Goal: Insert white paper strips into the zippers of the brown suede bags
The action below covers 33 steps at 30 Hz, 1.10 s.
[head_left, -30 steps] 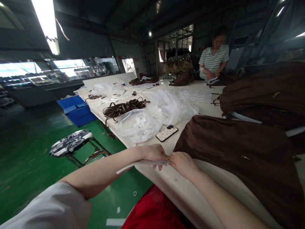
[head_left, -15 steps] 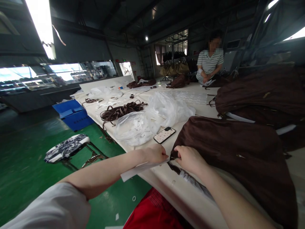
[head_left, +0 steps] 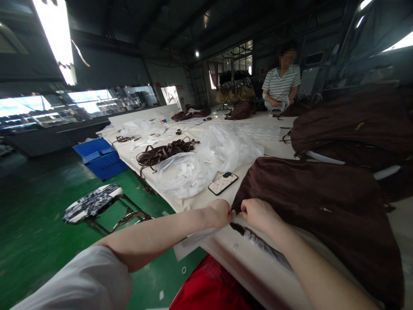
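A dark brown fabric bag [head_left: 309,189] with a small metal pull lies flat on the table in front of me. At its near left corner, my left hand [head_left: 221,213] and my right hand [head_left: 258,213] are close together with fingers closed. A thin white sheet [head_left: 192,244] hangs from my left hand, under the forearm and over the table edge. My right hand pinches the corner of the brown bag. Exactly what lies between the fingertips is too small to make out. Crumpled clear plastic [head_left: 254,241] shows along the bag's near edge.
On the white table [head_left: 267,148] are a phone [head_left: 222,184], clear plastic bags [head_left: 180,174], a heap of brown straps [head_left: 164,151] and stacked brown bags [head_left: 351,120]. A stool [head_left: 93,202] and blue box [head_left: 103,159] stand left. Across the table, a person [head_left: 282,84] handles something pale.
My left hand has moved slightly right, closer to the right hand and the bag's corner. The white sheet has shifted right with it. The person opposite has raised their hands a little.
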Motion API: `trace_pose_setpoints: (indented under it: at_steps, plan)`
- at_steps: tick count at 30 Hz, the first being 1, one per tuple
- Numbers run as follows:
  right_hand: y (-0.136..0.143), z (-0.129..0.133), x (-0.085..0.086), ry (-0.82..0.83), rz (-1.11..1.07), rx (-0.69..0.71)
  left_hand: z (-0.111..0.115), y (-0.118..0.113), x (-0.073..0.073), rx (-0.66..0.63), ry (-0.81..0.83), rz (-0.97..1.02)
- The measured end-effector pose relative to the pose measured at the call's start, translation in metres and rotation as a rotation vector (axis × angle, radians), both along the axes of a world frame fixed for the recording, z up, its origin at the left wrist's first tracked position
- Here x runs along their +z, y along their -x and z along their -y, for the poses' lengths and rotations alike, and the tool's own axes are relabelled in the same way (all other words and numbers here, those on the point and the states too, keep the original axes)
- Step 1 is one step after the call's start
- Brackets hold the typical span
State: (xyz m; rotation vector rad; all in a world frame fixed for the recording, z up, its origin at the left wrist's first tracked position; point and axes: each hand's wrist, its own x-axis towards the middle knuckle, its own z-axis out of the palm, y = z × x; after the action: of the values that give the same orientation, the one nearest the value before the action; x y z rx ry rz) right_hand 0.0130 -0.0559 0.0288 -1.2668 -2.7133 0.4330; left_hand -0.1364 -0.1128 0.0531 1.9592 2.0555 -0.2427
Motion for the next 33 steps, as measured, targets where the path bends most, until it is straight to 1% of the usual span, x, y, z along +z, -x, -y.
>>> trace_pose_setpoints:
  at_steps: [4,8,10,12,14,17,19,20,21,23,25,26,29,33]
  plan:
    - [0.001,0.004,0.004,-0.004,0.004,0.012,0.003,-0.011,-0.005,0.04,-0.014,0.007]
    - [-0.002,0.005,0.006,0.017,-0.033,0.002,0.003,-0.011,-0.013,0.09,-0.057,0.113]
    - [-0.004,0.004,0.003,0.152,-0.109,-0.043,0.001,-0.005,-0.015,0.131,-0.052,0.216]
    - [-0.005,0.002,-0.002,0.36,-0.195,-0.096,-0.001,0.005,-0.013,0.17,-0.02,0.347]
    - [-0.004,0.0,-0.008,0.557,-0.232,-0.13,-0.002,0.017,-0.01,0.192,0.019,0.469]
    - [0.002,-0.002,-0.016,0.766,-0.266,-0.136,-0.001,0.033,-0.01,0.307,0.086,0.793]
    - [0.008,-0.001,-0.019,0.899,-0.354,-0.142,0.002,0.039,-0.014,0.39,0.116,0.981]
    - [0.012,0.0,-0.02,0.955,-0.409,-0.149,0.003,0.04,-0.018,0.407,0.111,1.029]
    - [0.015,0.001,-0.022,1.001,-0.464,-0.162,0.004,0.041,-0.021,0.398,0.086,1.027]
    - [0.021,0.003,-0.028,1.057,-0.569,-0.203,0.007,0.041,-0.026,0.338,-0.007,0.951]
    - [0.026,0.005,-0.036,1.072,-0.659,-0.244,0.008,0.039,-0.027,0.255,-0.104,0.81]
    - [0.028,0.006,-0.04,1.072,-0.696,-0.261,0.009,0.038,-0.026,0.221,-0.123,0.74]
    - [0.031,0.006,-0.05,1.072,-0.781,-0.276,0.008,0.033,-0.021,0.189,-0.094,0.638]
    - [0.031,0.003,-0.054,1.064,-0.843,-0.276,0.003,0.026,-0.022,0.213,-0.093,0.551]
